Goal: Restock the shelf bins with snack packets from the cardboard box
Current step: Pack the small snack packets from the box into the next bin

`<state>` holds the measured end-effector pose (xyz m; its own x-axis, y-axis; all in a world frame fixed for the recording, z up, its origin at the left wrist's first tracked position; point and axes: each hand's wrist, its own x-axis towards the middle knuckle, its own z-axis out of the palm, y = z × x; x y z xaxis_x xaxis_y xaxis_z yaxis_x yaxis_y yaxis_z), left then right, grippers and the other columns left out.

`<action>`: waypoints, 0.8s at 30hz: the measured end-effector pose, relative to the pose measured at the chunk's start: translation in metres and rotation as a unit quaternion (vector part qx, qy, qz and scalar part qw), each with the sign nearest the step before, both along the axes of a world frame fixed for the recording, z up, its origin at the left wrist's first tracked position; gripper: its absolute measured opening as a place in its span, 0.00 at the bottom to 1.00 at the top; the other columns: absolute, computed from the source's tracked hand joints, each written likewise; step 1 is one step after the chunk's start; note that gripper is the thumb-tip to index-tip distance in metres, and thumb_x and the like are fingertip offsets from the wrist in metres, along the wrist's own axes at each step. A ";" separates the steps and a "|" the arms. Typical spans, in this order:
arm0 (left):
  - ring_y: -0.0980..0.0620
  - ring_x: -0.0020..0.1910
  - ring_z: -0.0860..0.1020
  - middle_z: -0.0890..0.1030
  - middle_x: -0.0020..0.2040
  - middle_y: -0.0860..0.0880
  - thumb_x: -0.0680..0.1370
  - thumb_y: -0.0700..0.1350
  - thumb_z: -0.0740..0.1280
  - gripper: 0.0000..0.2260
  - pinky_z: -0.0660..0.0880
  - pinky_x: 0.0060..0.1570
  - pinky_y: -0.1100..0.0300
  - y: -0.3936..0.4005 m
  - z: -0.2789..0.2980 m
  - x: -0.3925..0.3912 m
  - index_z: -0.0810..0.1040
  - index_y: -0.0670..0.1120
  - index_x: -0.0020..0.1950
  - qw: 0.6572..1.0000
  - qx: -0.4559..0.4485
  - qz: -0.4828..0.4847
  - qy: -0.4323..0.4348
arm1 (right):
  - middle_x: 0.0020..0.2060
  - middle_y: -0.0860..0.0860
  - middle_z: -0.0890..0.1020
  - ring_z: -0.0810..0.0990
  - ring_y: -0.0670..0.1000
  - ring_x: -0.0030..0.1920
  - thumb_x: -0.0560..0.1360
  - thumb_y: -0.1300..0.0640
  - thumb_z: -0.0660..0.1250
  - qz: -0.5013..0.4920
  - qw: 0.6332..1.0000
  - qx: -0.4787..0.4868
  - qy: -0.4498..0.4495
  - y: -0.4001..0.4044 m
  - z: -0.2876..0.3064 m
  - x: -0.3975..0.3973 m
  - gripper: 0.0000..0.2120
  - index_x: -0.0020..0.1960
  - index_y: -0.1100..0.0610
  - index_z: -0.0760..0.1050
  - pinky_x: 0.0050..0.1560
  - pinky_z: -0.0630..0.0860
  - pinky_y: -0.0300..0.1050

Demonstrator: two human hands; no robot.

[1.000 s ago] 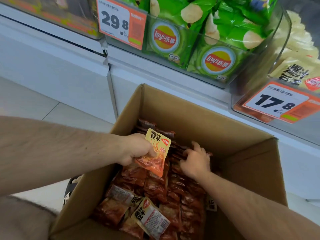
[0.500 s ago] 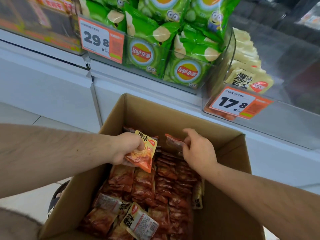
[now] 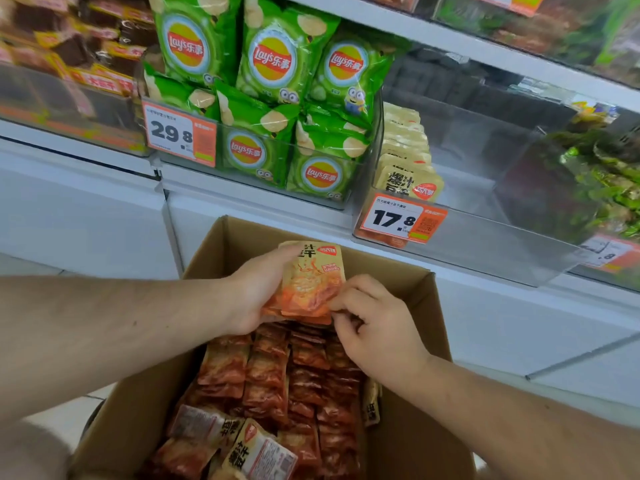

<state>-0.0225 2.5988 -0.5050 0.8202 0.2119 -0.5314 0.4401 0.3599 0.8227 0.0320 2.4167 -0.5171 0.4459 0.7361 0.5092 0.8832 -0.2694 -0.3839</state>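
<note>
L hand [image 3: 254, 296] grips packets [image 3: 310, 282], R hand [image 3: 372, 327] pinching, lower edges hidden

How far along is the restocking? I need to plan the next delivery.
Early. The clear shelf bin tagged 17.8 holds one row of yellow packets. The left hand grips orange-and-yellow snack packets; the right hand pinches their edge. The brown cardboard box is nearly full.

One head-worn camera here, looking forward and steeply down, close over the open cardboard box [image 3: 221, 341] at the bottom of the frame. Shelf bins [image 3: 485, 244] fill the top, tilted by the wide lens. Both forearms reach in from the lower corners.
</note>
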 end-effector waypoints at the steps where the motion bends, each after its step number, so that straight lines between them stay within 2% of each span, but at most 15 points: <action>1: 0.46 0.51 0.84 0.86 0.51 0.48 0.80 0.50 0.66 0.11 0.78 0.57 0.48 -0.002 -0.001 -0.001 0.82 0.48 0.59 1.000 0.019 -0.012 -0.020 | 0.45 0.48 0.77 0.78 0.45 0.43 0.70 0.63 0.65 0.018 0.999 -0.006 0.027 0.000 0.001 -0.002 0.07 0.44 0.59 0.81 0.45 0.75 0.34; 4: 0.46 0.54 0.83 0.85 0.53 0.47 0.79 0.38 0.67 0.13 0.77 0.61 0.46 -0.005 -0.002 -0.007 0.79 0.45 0.62 0.994 0.075 -0.028 -0.070 | 0.43 0.45 0.75 0.74 0.42 0.34 0.66 0.58 0.62 0.026 0.995 -0.008 0.092 0.001 0.010 -0.006 0.10 0.43 0.57 0.79 0.37 0.71 0.31; 5: 0.47 0.54 0.83 0.85 0.54 0.47 0.79 0.36 0.67 0.13 0.76 0.61 0.46 -0.005 -0.002 -0.008 0.78 0.46 0.63 0.992 0.087 -0.037 -0.086 | 0.40 0.45 0.75 0.72 0.43 0.32 0.65 0.56 0.63 -0.012 0.993 0.006 0.115 0.002 0.014 -0.005 0.08 0.42 0.55 0.78 0.35 0.69 0.31; 7: 0.48 0.56 0.83 0.85 0.55 0.48 0.79 0.34 0.67 0.15 0.76 0.62 0.47 -0.005 0.001 -0.011 0.77 0.46 0.63 0.987 0.106 -0.055 -0.112 | 0.39 0.47 0.76 0.74 0.43 0.35 0.66 0.55 0.69 -0.122 0.972 0.038 0.196 0.007 0.023 0.001 0.06 0.43 0.48 0.75 0.37 0.71 0.33; 9: 0.49 0.58 0.82 0.85 0.56 0.49 0.79 0.33 0.66 0.16 0.76 0.62 0.50 -0.006 0.005 -0.012 0.77 0.48 0.63 0.981 0.119 -0.070 -0.139 | 0.44 0.47 0.80 0.80 0.43 0.44 0.68 0.54 0.76 -0.162 0.914 0.037 0.370 0.015 0.039 0.007 0.15 0.51 0.47 0.74 0.43 0.77 0.39; 10: 0.50 0.58 0.81 0.84 0.56 0.50 0.79 0.34 0.66 0.16 0.76 0.62 0.52 -0.008 0.008 -0.011 0.76 0.49 0.64 0.977 0.124 -0.078 -0.157 | 0.46 0.47 0.82 0.81 0.42 0.44 0.69 0.55 0.77 -0.148 0.877 0.027 0.456 0.016 0.046 0.010 0.18 0.55 0.49 0.74 0.41 0.78 0.38; 12: 0.52 0.58 0.81 0.84 0.56 0.51 0.80 0.36 0.66 0.14 0.77 0.59 0.58 -0.013 0.018 -0.011 0.77 0.50 0.62 0.969 0.126 -0.094 -0.190 | 0.43 0.48 0.83 0.80 0.38 0.32 0.73 0.60 0.74 -0.097 0.822 0.012 0.561 0.018 0.061 0.010 0.16 0.60 0.56 0.77 0.29 0.72 0.30; 14: 0.52 0.57 0.82 0.85 0.56 0.51 0.80 0.38 0.66 0.12 0.77 0.57 0.60 -0.017 0.026 -0.009 0.78 0.51 0.60 0.963 0.133 -0.102 -0.211 | 0.40 0.50 0.83 0.76 0.37 0.25 0.76 0.62 0.71 -0.080 0.813 0.017 0.576 0.017 0.072 0.008 0.12 0.58 0.61 0.79 0.24 0.68 0.28; 19: 0.50 0.58 0.82 0.84 0.56 0.50 0.82 0.40 0.63 0.12 0.77 0.60 0.53 -0.023 0.039 0.006 0.75 0.50 0.63 0.965 0.127 -0.084 -0.215 | 0.32 0.44 0.82 0.74 0.38 0.22 0.78 0.64 0.67 -0.087 0.822 0.002 0.563 0.009 0.093 0.019 0.07 0.55 0.59 0.80 0.23 0.67 0.28; 22: 0.52 0.56 0.82 0.84 0.56 0.52 0.81 0.44 0.64 0.11 0.77 0.61 0.50 -0.031 0.055 0.018 0.73 0.53 0.63 0.963 0.139 -0.078 -0.219 | 0.35 0.49 0.82 0.72 0.40 0.22 0.78 0.64 0.66 -0.066 0.795 0.006 0.602 0.000 0.111 0.029 0.09 0.57 0.59 0.80 0.22 0.65 0.31; 24: 0.55 0.55 0.82 0.84 0.54 0.55 0.81 0.46 0.65 0.09 0.77 0.60 0.51 -0.038 0.073 0.028 0.75 0.54 0.61 0.952 0.169 -0.087 -0.242 | 0.31 0.49 0.82 0.73 0.41 0.20 0.79 0.64 0.63 -0.049 0.758 0.032 0.649 -0.006 0.127 0.038 0.10 0.58 0.61 0.78 0.20 0.65 0.31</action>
<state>0.0055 2.5612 -0.4325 0.9898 0.1425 -0.0084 0.0092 -0.0049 0.9999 0.0698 2.4102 -0.3896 0.6531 0.6589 -0.3732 -0.2733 -0.2546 -0.9276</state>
